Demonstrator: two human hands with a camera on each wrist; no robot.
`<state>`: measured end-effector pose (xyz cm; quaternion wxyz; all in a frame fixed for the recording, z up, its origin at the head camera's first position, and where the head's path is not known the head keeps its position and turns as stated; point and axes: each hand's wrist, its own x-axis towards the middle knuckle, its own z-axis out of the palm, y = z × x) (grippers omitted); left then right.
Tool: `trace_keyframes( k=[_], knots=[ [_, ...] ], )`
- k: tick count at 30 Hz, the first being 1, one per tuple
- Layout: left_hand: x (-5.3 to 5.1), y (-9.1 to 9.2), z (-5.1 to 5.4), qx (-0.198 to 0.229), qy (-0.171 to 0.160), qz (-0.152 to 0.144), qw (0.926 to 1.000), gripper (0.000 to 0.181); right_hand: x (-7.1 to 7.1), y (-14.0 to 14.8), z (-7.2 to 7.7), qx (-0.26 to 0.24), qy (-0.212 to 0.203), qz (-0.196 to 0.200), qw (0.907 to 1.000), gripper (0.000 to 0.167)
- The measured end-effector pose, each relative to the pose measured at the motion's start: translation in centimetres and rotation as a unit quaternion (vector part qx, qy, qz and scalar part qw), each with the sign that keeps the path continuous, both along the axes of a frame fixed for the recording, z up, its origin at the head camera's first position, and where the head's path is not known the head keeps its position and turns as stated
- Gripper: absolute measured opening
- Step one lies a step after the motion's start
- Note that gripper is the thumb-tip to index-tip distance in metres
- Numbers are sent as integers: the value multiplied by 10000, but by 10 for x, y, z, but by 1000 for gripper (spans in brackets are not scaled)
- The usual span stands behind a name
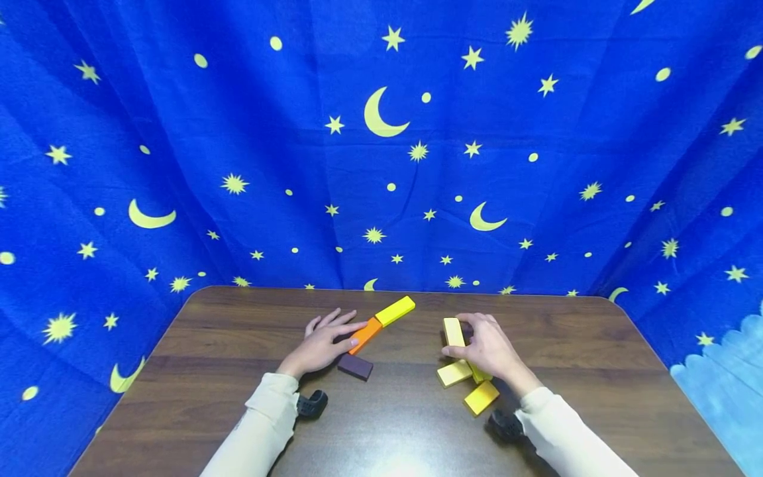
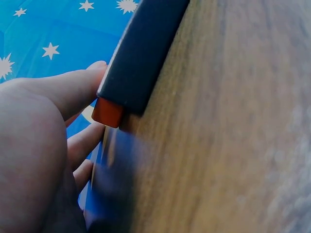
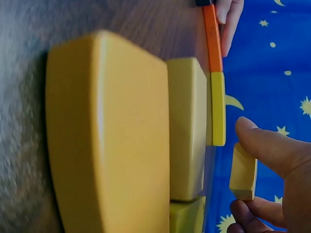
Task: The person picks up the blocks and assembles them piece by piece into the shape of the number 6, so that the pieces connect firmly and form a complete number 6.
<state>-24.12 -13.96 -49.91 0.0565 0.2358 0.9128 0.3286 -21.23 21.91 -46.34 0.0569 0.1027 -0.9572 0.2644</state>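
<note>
In the head view my left hand (image 1: 322, 346) touches the left side of an orange block (image 1: 365, 336) with its thumb and forefinger, the other fingers spread. A yellow block (image 1: 395, 311) lies end to end with the orange one. Near the thumb lies a dark block (image 1: 356, 367), which covers most of the orange block in the left wrist view. My right hand (image 1: 491, 348) grips a pale yellow block (image 3: 243, 170) between thumb and fingers. Below that hand lie another pale block (image 1: 454, 373), a golden block (image 1: 481, 397) and a partly hidden yellow-green block (image 3: 187, 215).
The blocks lie on a brown wooden table (image 1: 393, 417). A blue curtain (image 1: 310, 165) with moons and stars hangs behind its far edge and along the sides. Black wrist devices (image 1: 312, 403) sit at both cuffs.
</note>
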Motion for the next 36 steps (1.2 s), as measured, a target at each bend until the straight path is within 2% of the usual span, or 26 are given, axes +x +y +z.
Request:
trace_keyframes(
  k=[12,36],
  knots=[
    [0,1,0,-12,-83,14,10000,44,11,-12,4,-13,292,240,9993,74],
    [1,1,1,42,-104,47,9999,43,27,-39,6,59,530,698,9961,70]
  ],
)
